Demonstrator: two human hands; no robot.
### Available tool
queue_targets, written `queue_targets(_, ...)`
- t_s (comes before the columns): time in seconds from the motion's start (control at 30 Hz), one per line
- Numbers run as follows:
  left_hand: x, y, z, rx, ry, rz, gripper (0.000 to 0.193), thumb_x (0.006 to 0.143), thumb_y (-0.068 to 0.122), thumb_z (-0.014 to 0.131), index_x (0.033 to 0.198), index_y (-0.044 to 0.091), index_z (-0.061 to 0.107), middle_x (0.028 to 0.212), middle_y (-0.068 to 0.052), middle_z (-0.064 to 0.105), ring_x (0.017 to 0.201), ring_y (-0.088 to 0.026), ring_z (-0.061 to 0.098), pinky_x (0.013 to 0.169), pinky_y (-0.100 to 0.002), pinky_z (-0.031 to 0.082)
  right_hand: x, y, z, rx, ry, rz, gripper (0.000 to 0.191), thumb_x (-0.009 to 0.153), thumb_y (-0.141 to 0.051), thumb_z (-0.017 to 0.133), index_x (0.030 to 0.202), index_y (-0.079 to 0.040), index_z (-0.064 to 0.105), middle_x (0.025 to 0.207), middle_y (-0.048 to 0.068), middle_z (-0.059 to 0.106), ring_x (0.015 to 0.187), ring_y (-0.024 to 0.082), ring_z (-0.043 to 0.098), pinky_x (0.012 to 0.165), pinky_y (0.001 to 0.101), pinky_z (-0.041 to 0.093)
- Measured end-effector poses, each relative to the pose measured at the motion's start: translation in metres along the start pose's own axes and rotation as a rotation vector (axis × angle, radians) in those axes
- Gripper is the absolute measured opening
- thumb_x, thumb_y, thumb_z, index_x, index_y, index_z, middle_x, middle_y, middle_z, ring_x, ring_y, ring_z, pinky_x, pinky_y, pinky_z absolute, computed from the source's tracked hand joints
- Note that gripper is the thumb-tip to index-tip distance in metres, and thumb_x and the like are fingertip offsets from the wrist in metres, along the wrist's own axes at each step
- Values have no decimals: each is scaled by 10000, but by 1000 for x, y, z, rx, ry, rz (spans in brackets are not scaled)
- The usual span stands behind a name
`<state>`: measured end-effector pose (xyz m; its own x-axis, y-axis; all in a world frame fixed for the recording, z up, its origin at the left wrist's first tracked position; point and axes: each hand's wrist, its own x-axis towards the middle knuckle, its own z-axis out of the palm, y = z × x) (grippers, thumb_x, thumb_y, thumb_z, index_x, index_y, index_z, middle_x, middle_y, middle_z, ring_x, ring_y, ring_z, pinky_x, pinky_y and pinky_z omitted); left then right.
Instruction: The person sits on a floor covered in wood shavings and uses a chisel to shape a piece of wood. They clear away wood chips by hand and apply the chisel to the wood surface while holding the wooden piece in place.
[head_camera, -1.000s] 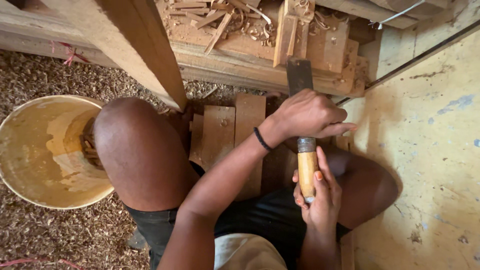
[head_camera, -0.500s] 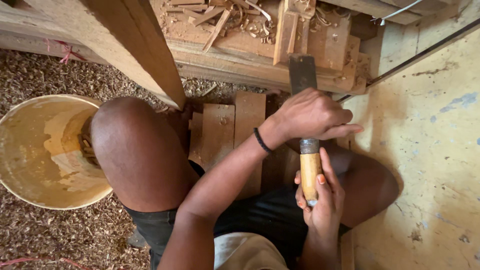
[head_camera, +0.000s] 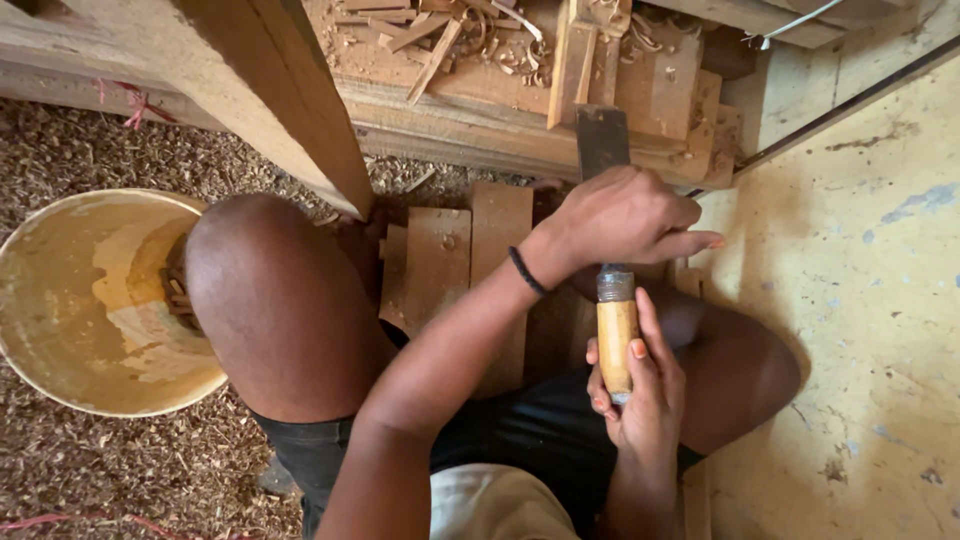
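I hold a wide chisel (head_camera: 604, 140) with a dark flat blade and a yellow wooden handle, its blade pointing away from me at a wooden beam (head_camera: 480, 120). My left hand (head_camera: 625, 215) wraps over the blade just above the handle, a black band on its wrist. My right hand (head_camera: 640, 390) grips the yellow handle from below. The blade's edge rests against the beam's side. Wood chips and small offcuts lie on top of the beam.
A round yellowish bucket (head_camera: 70, 300) stands at the left beside my raised knee (head_camera: 280, 300). Sawdust and shavings cover the ground at left. Short planks (head_camera: 440, 260) lie under my legs. A slanted wooden post (head_camera: 250, 80) rises at upper left. A yellow painted wall (head_camera: 860, 300) fills the right.
The chisel and both hands have shifted slightly away from me toward the beam; the grip is unchanged.
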<state>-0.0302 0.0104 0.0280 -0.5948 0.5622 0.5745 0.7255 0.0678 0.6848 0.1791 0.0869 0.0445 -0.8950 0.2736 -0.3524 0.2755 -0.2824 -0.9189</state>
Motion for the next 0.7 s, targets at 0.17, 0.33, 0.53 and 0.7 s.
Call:
queue_targets(0.17, 0, 1, -3, -38, -11, -38, 467, 917, 492, 685, 639, 118, 668, 587, -139, 644, 579, -385, 654, 566, -478, 539, -7, -1, 8, -86, 18, 54, 650, 1042, -289, 498, 1640, -127, 304, 841, 155, 595, 442, 123, 481, 368, 218, 366)
queue_targets(0.33, 4, -6, -6, -67, -61, -12, 500, 932, 497, 672, 639, 92, 646, 614, -138, 655, 578, -362, 666, 554, -475, 539, -7, -8, 17, -134, 13, 49, 642, 1055, -224, 494, 1657, -139, 290, 854, 143, 590, 490, 115, 489, 399, 220, 391)
queue_targets(0.53, 12, -29, -15, -54, -39, 42, 527, 921, 519, 682, 612, 95, 626, 589, -142, 624, 547, -361, 635, 566, -475, 529, 17, -6, 43, -137, 51, 64, 640, 1040, -236, 471, 1646, -186, 271, 808, 122, 584, 421, 112, 461, 353, 212, 355)
queue_targets(0.7, 18, -58, -10, -99, -4, 117, 522, 942, 495, 664, 633, 78, 610, 617, -132, 618, 588, -364, 620, 570, -489, 496, 28, -4, 49, -142, 60, 72, 655, 1037, -256, 484, 1654, -208, 270, 806, 112, 572, 465, 114, 484, 381, 216, 397)
